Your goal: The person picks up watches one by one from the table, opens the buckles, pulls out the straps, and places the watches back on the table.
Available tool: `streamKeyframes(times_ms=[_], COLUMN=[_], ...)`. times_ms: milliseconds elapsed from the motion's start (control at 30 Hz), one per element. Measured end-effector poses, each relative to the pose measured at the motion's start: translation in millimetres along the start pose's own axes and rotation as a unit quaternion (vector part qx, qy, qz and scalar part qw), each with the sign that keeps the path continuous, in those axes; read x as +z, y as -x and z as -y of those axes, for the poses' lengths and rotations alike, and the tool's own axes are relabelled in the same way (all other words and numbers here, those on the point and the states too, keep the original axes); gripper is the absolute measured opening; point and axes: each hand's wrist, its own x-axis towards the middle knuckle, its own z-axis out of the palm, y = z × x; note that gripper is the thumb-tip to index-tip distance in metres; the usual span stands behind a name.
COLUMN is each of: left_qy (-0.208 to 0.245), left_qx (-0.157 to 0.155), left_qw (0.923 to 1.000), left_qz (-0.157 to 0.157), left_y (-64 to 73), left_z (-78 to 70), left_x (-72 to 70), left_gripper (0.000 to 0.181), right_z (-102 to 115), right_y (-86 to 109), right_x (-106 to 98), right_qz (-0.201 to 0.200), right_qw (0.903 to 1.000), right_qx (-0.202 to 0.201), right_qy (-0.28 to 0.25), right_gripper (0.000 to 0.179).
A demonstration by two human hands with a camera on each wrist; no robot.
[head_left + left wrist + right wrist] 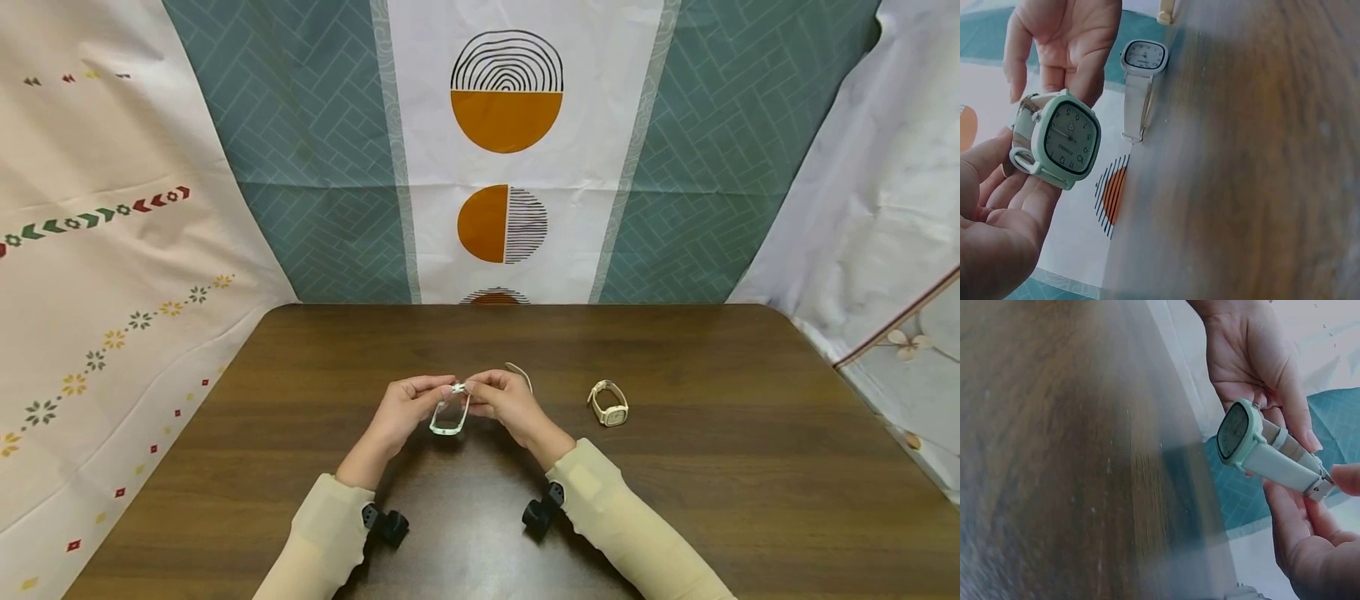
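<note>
A mint-green wristwatch [1072,139] with a rounded-square dial is held up between both hands, its strap closed into a loop. My left hand [401,413] pinches the strap near the buckle from the left, thumb on top. From the other side my right hand [513,407] holds the same part of the strap [1280,466] with thumb and fingers. The buckle [1319,487] shows between the fingertips in the right wrist view. The dial hangs on the side toward me, above the table.
Behind my right hand lies a white watch [1145,56], its strap [521,372] partly hidden in the head view. A cream watch [615,415] with a looped strap rests farther right on the brown wooden table [712,483]. Patterned cloths hang around the table.
</note>
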Motion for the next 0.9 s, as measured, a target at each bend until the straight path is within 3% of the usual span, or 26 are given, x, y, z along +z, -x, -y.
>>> streamKeyframes(times_ms=[367,633,900], left_qy=[0.004,-0.007,-0.005], left_qx=[-0.004,-0.008,-0.022], left_qw=[0.9996,0.9994,0.9994], left_qz=[0.027,0.032,0.028], left_y=[1.6,1.2,1.3], left_z=[-5.1,-3.2,-2.2], left_x=[1.9,4.0,5.6], left_gripper=[0.028,0.027,0.026], right_z=[1.2,3.1,-0.6], right_y=[0.9,2.2,2.3], right_x=[-1.2,-1.0,1.7], right_qz=[-0.006,0.005,-0.012], right_qw=[0.9983,0.9976,0.9977], right_qx=[-0.007,0.003,-0.003], right_qy=[0.058,0.069,0.067], right_gripper=[0.023,0.024,0.02])
